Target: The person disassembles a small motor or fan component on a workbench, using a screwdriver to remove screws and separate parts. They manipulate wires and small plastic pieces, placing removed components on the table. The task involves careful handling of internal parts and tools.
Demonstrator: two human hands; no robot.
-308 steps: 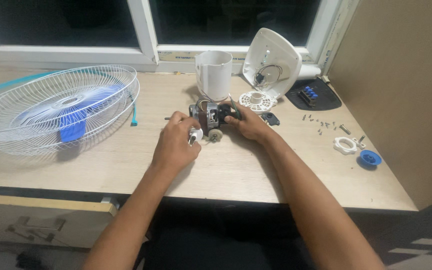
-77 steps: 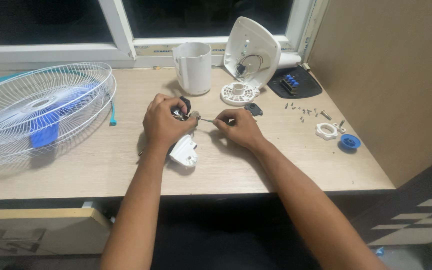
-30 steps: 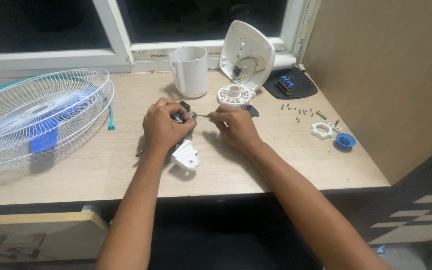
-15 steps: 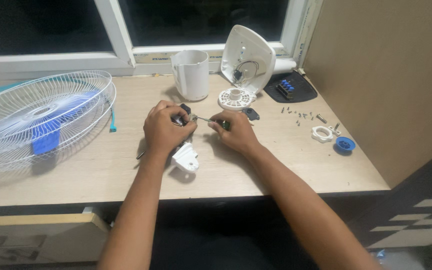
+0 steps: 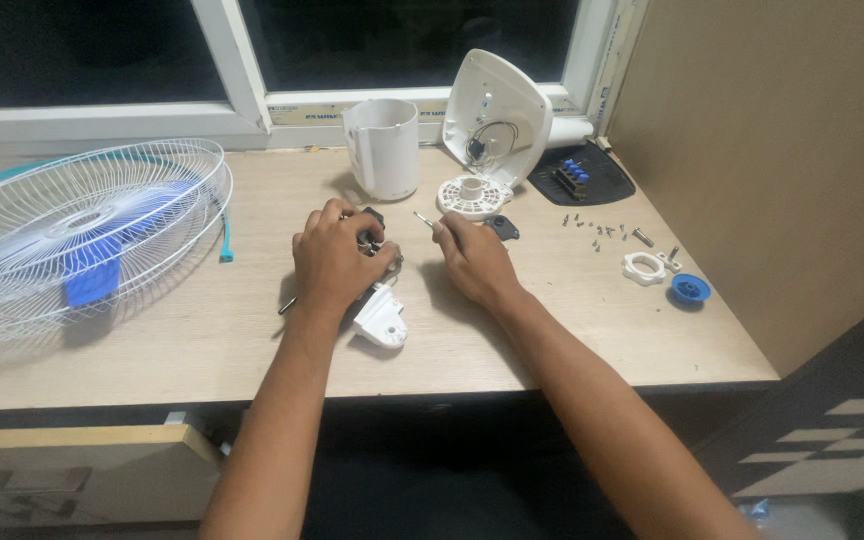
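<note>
I see the wooden surface [image 5: 202, 340] running under a window, and the biggest thing on it is the white wire fan guard [image 5: 72, 230] lying flat at the far left with blue blades [image 5: 92, 280] showing through its mesh. Next in size is the white fan housing shell [image 5: 497, 115], propped upright against the window ledge with wires showing inside it, and just left of it stands a white plastic cylinder cover [image 5: 384, 148]. A round white slotted disc [image 5: 472, 195] lies at the foot of the shell, and a dark control panel with blue buttons [image 5: 580, 177] sits to its right. My left hand [image 5: 334, 262] is curled down over the small fan motor assembly [image 5: 377, 285] near the middle of the surface, fingers closed around its dark upper part, while its white bracket end pokes out below the palm and rests on the wood. My right hand [image 5: 472, 262] lies just beside it, fingers pinched on a thin metal pin [image 5: 422, 218] whose tip points up and left, clear of the motor. Off to the right lie a white ring [image 5: 644, 268], a blue cap [image 5: 690, 290] and a scatter of small screws [image 5: 607, 230].
</note>
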